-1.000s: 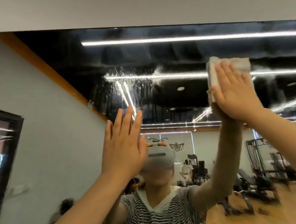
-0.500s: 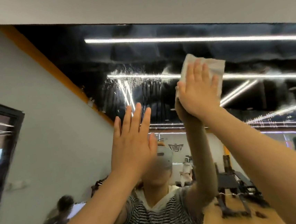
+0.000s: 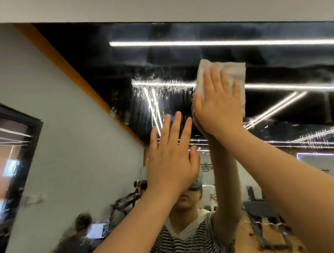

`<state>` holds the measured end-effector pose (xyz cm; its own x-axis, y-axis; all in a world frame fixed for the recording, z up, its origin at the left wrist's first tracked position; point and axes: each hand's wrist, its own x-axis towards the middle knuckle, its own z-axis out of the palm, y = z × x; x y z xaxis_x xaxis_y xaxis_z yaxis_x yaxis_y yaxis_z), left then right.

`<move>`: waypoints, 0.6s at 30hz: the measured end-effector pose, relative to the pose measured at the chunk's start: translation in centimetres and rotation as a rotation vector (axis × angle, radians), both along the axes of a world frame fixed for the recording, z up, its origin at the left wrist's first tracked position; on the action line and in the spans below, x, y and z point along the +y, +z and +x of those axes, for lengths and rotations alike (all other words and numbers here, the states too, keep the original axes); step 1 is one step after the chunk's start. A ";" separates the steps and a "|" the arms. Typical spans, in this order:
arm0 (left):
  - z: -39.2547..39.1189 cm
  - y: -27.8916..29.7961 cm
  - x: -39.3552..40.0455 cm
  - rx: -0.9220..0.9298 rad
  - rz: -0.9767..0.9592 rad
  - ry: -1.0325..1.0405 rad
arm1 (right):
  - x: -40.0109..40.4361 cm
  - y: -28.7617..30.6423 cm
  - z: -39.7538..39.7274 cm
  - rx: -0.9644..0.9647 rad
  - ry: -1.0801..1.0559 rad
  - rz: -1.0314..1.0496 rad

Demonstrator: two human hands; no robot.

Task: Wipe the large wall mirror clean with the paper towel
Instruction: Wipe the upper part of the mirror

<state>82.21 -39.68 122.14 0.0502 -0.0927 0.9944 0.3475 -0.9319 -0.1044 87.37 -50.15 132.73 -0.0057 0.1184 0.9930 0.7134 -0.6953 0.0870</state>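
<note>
The folded white paper towel [image 3: 227,79] has slid leftward across the large wall mirror [image 3: 94,58] toward streaky droplets [image 3: 158,86]; right hand [image 3: 219,105] presses it flat-fingered, left hand [image 3: 171,156] open, bracing on glass.

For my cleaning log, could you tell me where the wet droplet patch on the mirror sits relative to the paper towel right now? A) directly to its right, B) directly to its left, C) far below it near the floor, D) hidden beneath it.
B: the droplet patch glistens on the mirror just left of the paper towel, which the right hand presses flat.
</note>
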 end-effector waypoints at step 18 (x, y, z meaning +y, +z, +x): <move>-1.0 -0.1 -0.7 0.040 -0.043 -0.036 | 0.4 0.1 1.2 -0.046 0.054 0.011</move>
<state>81.17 -40.37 122.06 0.0869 -0.0528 0.9948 0.3096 -0.9477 -0.0773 88.55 -49.79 132.79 -0.0572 0.1053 0.9928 0.7456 -0.6569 0.1126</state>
